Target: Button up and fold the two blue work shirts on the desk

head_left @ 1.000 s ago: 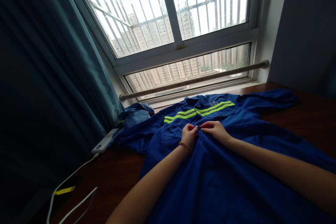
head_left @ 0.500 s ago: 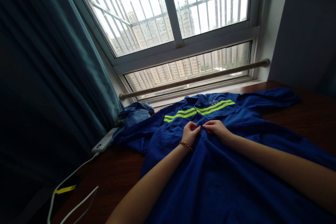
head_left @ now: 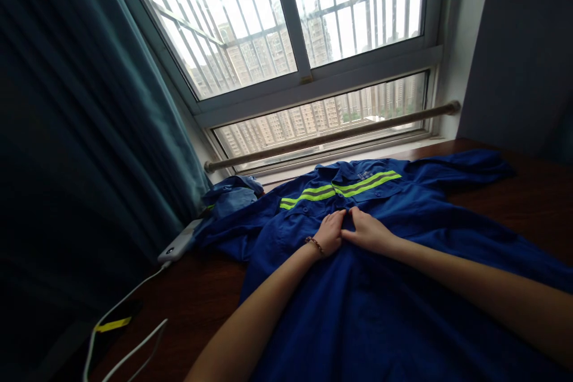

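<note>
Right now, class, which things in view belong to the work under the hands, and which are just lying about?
In use: blue work shirt, spread on the table; left hand and right hand, both touching its front opening.
Lying about: white device at the table's edge; white cables; crumpled blue cloth by the window.

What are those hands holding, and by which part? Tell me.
The left hand and right hand lie on the blue work shirt at its front opening, below the yellow stripes. Whether the fingers pinch the cloth cannot be told.
</note>
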The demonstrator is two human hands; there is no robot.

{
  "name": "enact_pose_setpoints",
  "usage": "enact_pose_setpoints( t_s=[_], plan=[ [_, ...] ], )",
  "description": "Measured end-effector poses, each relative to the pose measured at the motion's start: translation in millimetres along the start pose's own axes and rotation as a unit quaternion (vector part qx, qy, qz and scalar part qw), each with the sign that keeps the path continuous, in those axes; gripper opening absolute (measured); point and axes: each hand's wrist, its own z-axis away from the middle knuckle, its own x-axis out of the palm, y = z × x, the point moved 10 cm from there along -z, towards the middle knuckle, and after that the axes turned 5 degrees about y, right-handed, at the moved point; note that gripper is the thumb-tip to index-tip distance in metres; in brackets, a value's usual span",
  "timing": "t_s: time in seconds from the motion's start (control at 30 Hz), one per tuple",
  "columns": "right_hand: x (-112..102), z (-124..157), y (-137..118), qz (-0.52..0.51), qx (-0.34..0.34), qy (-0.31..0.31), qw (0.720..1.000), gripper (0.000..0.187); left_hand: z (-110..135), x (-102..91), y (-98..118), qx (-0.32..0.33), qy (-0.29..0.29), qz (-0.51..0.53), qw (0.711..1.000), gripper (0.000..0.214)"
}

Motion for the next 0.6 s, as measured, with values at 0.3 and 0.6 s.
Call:
enact_pose_setpoints(
  t_s=[0.3, 0.6],
  plan=[
    [-0.5, -11.7, 7.6, 0.080, 0.014, -0.028, 0.996, 0.033, -24.0, 5.8, -17.8, 0.021, -0.041, -0.204, 0.978, 0.044],
    [-11.5, -52.3, 48.3, 0.039, 0.069, 0.034, 0.996, 0.023, -77.6, -4.2, -61.0, -0.021, -0.026, -0.218, 0.975, 0.043]
  ],
)
